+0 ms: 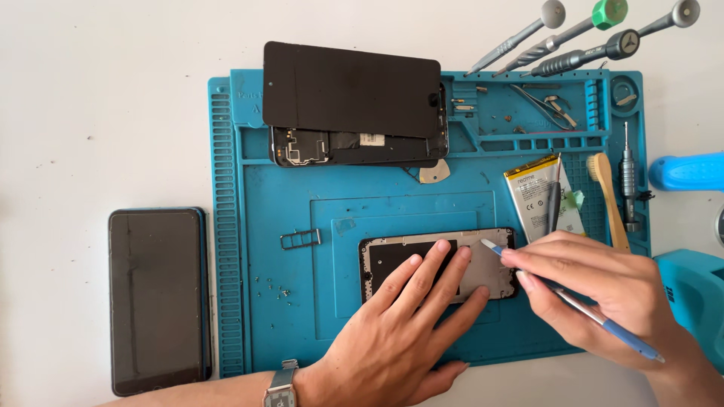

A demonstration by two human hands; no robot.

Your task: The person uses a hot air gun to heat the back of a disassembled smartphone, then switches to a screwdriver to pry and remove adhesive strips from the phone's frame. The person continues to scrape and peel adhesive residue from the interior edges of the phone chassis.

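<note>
Pressing phone frame (441, 264) flat with open left hand (400, 324); right hand (596, 290), pinching blue pry tool (603, 322), might slip and scratch.

Open phone frame (494, 265) flat on mat center; thin blue-handled tool (603, 322) angled at its right end.

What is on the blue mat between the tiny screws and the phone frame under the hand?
In the head view, only bare blue mat lies between the tiny screws and the phone frame that the left hand presses.
</note>
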